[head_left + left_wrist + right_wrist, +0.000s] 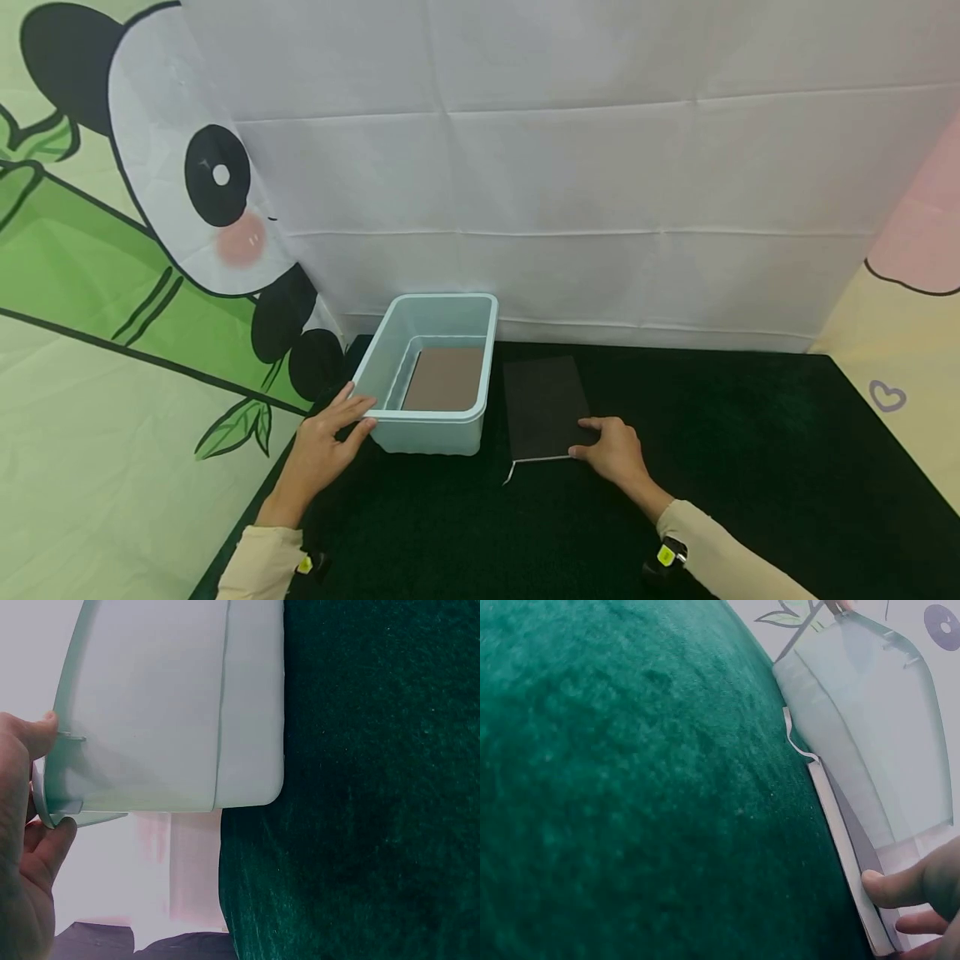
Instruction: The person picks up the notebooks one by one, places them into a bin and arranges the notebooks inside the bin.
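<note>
A pale blue-green plastic storage bin [431, 433] stands on the dark green cloth. My left hand [327, 442] grips its near left corner, thumb and fingers at the rim, as the left wrist view [30, 825] also shows. A flat brown rectangle [446, 379] lies on the bin's floor; its kind cannot be told. To the bin's right lies a closed black notebook [546, 408] with a white ribbon marker [510, 472] trailing from its near edge. At its near right corner my right hand [617, 454] holds it, thumb on the page edge [847, 855] and fingers along the side.
A dark green cloth [735, 450] covers the table. A white backdrop [562, 167] rises close behind the bin and notebook. On the left hangs a printed panda sheet [150, 167], and a yellow and pink sheet [907, 342] is on the right.
</note>
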### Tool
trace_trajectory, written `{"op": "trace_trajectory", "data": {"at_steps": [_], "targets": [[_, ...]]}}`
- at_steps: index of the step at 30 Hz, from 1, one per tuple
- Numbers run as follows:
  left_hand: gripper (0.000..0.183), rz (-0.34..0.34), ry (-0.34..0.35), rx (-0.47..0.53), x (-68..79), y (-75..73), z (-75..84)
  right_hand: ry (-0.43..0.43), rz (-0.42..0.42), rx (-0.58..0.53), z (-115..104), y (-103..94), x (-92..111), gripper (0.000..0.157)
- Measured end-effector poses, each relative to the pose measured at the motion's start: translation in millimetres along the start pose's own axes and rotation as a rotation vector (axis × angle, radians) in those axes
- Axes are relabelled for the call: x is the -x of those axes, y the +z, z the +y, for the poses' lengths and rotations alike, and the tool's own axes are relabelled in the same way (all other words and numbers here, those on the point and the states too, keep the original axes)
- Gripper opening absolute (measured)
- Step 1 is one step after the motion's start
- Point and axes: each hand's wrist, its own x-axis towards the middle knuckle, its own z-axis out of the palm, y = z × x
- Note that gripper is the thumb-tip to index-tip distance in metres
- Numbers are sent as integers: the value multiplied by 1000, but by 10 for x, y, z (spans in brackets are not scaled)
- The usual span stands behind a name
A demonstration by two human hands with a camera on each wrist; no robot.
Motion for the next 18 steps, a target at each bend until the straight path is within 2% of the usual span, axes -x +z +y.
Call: {"op": "trace_trajectory", "data": {"at_steps": [11, 18], "targets": [[37, 1, -11, 10, 13, 9, 5, 21, 13, -75, 9, 21, -18, 52], [37, 4, -6, 14, 9, 14, 5, 86, -52, -175, -3, -41, -57, 54]]}}
